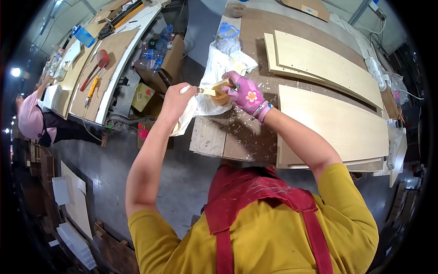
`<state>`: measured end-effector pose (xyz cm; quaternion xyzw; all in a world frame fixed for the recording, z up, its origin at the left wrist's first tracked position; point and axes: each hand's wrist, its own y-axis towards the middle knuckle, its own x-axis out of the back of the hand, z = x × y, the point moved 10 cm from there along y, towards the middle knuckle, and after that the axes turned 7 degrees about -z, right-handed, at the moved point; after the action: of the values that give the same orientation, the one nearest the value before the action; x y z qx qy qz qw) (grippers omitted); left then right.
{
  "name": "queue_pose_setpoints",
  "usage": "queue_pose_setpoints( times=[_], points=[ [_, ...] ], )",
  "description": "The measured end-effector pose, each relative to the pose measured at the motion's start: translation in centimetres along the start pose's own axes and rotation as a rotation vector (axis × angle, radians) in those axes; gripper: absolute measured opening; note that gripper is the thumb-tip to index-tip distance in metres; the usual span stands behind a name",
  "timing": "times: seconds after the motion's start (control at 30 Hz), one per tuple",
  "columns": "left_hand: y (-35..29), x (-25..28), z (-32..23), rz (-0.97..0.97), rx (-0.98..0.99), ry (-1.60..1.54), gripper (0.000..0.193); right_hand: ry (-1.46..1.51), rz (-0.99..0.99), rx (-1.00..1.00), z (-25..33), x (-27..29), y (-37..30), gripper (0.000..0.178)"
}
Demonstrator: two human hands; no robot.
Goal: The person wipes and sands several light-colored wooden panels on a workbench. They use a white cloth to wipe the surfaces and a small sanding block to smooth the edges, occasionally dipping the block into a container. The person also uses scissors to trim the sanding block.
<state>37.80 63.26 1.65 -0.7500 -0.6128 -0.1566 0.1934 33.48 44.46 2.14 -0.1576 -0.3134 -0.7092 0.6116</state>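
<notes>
My bare left hand (174,102) is closed round the end of a narrow, flat tool with a pale yellow blade (206,91). White cloth bunches at this hand and hangs below it. A pink-purple glove with a flower covers my right hand (247,92), which grips a small tan, wood-coloured piece (223,85). Both held things meet above a crumpled white cloth (214,68) on the table's left edge. Just under them shows a round orange-brown thing (222,98), partly hidden. Whether the two held things touch, I cannot tell.
Pale drilled boards (328,68) lie stacked at the far right, with another board (333,121) nearer. A clear jug with a blue handle (227,39) stands behind the cloth. Across the aisle, a bench (116,59) bears tools; beneath it sits a carton of bottles (171,64). A person (39,116) works there.
</notes>
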Motion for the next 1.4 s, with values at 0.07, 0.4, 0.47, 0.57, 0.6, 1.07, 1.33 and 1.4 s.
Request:
queue_pose_setpoints(
  times=[0.07,0.4,0.47,0.57,0.6,1.07,1.33,1.4],
  points=[
    [-0.1,0.1,-0.2,-0.032,-0.085,0.103,0.030,-0.007,-0.056,0.028,-0.8,0.5,0.4,0.032],
    [-1.3,0.1,-2.8,-0.153,-0.247,0.243,0.027,0.982,0.012,-0.636,-7.3,-2.1,-0.7,0.029],
    [-1.2,-0.1,-3.2,-0.160,-0.256,0.266,0.026,0.899,0.028,-0.589,-7.0,-2.0,-0.6,0.028],
    [-1.0,-0.7,-3.6,-0.172,-0.294,0.262,0.026,0.724,0.048,-0.482,-5.5,-1.9,-0.1,0.028],
    [-1.1,-1.1,-3.9,-0.139,-0.291,0.260,0.026,0.662,0.035,-0.428,-4.8,-2.0,0.4,0.029],
    [-1.9,-1.1,-5.5,-0.184,-0.446,0.454,0.022,0.919,0.056,-0.579,-7.7,-2.6,0.6,0.026],
    [-2.4,-3.0,-5.9,-0.096,-0.513,0.465,0.022,0.405,-0.029,-0.248,-5.5,-2.5,1.8,0.026],
    [-2.6,-2.9,-5.6,-0.104,-0.511,0.465,0.021,0.507,-0.044,-0.266,-4.6,-2.4,2.0,0.025]
  ],
)
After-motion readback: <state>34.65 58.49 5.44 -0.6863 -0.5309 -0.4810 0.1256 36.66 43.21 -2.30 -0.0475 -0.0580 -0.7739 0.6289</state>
